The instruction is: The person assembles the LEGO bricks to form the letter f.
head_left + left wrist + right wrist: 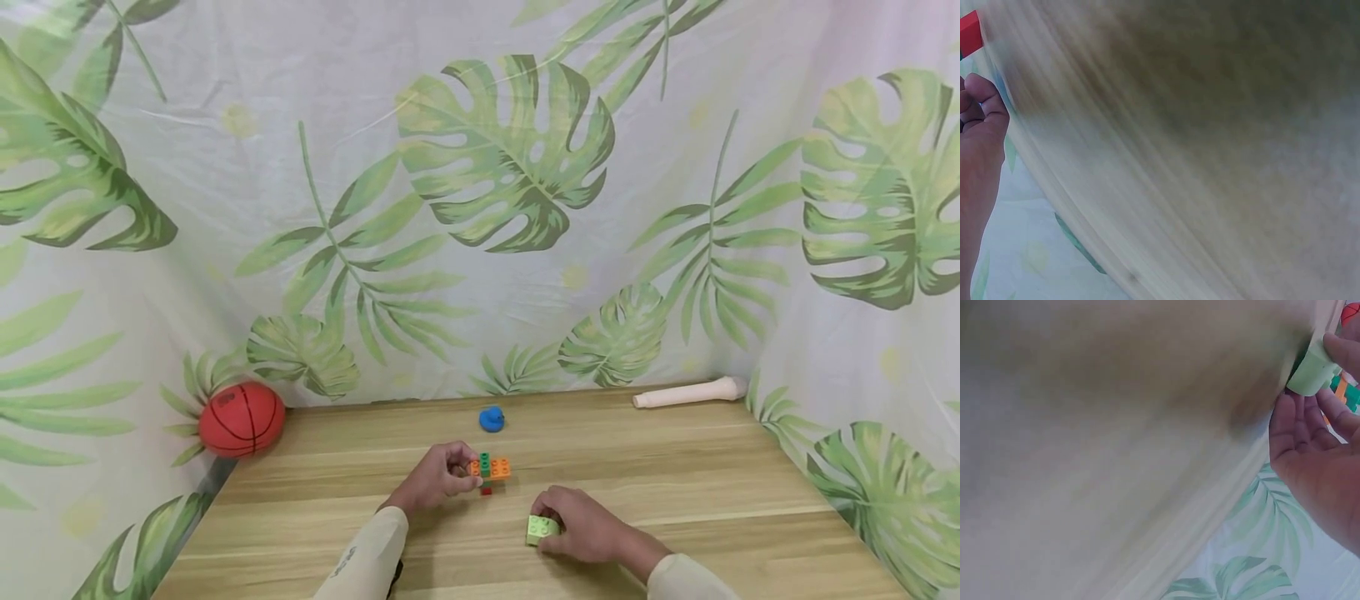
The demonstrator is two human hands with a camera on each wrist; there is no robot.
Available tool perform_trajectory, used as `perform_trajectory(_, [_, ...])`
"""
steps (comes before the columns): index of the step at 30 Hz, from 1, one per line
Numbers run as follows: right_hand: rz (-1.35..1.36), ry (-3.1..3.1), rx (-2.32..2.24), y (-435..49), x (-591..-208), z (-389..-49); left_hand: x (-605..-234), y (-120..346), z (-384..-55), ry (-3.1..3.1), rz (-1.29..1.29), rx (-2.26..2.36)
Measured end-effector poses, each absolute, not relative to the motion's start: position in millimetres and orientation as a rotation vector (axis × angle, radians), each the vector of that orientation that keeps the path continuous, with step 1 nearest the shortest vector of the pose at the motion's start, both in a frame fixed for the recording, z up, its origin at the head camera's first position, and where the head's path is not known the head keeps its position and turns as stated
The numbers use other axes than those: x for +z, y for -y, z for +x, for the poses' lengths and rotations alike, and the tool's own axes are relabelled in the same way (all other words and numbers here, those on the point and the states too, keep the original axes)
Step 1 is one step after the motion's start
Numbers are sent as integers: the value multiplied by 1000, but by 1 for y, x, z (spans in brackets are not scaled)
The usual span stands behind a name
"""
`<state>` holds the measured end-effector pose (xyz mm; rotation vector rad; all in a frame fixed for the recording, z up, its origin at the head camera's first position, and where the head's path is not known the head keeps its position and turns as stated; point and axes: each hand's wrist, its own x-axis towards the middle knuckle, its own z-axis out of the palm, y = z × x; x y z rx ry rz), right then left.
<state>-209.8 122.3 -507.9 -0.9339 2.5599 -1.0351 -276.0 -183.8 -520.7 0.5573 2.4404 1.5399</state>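
Observation:
Near the middle of the table, my left hand (438,477) pinches a small build of toy building bricks (500,468) by its left end. Orange and green bricks form its top, with a red brick (486,492) underneath; that red brick (970,34) also shows at the upper left of the left wrist view. Nearer to me and to the right, my right hand (583,525) grips a light green brick (538,529), studs facing up. In the right wrist view the thumb and fingers lie on opposite sides of the light green brick (1312,374).
A blue toy duck (492,419) sits behind the bricks, toward the back of the wooden table (315,517). At the back right lies a pale microphone-shaped object (690,392). A red ball (242,419) with black lines is at the back left corner, against the leaf-patterned cloth (480,300).

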Motion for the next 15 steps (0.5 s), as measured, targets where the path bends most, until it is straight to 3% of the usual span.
perform_trajectory(15, [-964, -2863, -1117, -97, -474, -258, -524, 185, -278, -2443, 568, 1542])
